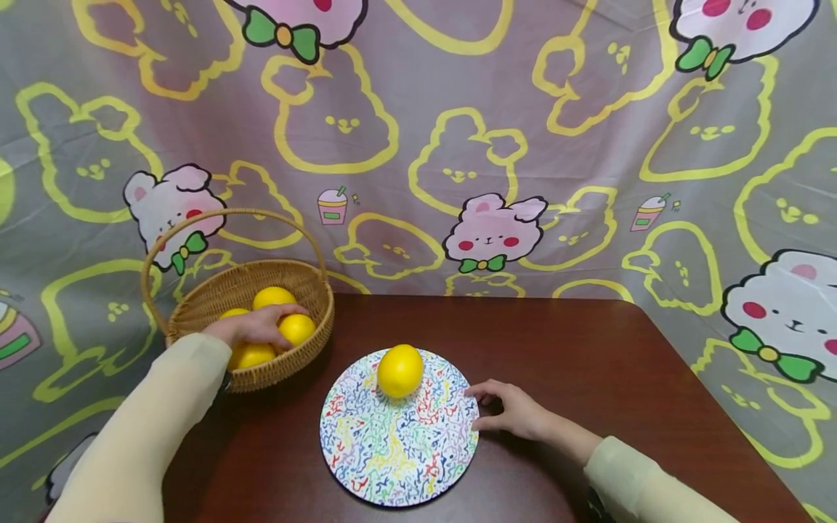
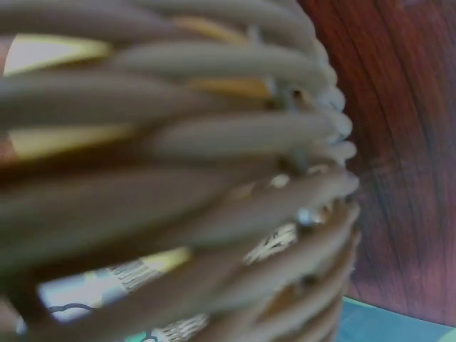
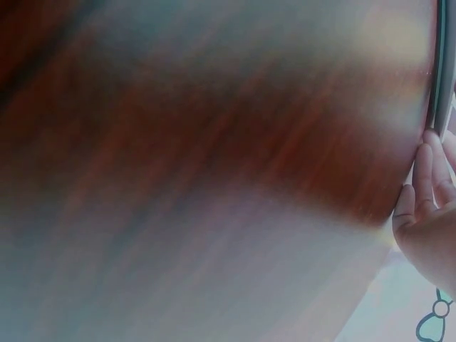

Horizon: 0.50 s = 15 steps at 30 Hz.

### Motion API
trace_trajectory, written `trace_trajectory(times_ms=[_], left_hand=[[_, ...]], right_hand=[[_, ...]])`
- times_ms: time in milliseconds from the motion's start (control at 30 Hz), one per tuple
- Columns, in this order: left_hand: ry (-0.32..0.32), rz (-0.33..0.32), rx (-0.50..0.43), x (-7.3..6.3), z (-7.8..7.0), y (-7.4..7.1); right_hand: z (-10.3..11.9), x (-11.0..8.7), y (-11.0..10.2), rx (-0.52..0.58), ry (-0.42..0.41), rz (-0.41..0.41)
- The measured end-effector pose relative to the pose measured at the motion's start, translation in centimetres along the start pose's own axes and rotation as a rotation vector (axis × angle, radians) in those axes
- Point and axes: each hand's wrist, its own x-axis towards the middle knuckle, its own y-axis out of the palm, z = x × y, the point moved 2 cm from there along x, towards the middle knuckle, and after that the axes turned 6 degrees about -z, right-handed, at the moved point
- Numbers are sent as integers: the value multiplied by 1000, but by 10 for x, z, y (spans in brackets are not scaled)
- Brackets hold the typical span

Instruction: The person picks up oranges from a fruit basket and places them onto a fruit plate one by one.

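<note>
A cartoon-printed cloth (image 1: 405, 94) filled the background behind a dark wooden table (image 1: 562, 349). The wicker basket (image 1: 288, 370) stood left of centre, the round scribble-patterned plate (image 1: 392, 447) at lower centre. Inside the basket, the left hand (image 1: 258, 325), much the nearer one, curved its fingers and thumb around a lemon (image 1: 299, 330) immediately right of its palm; the lemon's long axis could not be told. More lemons (image 1: 275, 296) lay around that hand. The right hand (image 1: 513, 412), loosely spread, touched the plate's right rim. A single lemon (image 1: 400, 371) sat near the plate's upper edge. No brand, label or writing was readable.
</note>
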Motion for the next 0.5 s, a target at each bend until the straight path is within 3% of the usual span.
trace_trajectory(times_ms=[500], left_hand=[[-52,1,-21,1,-7,-4]], right_hand=[[1,0,0,6,-16,-2]])
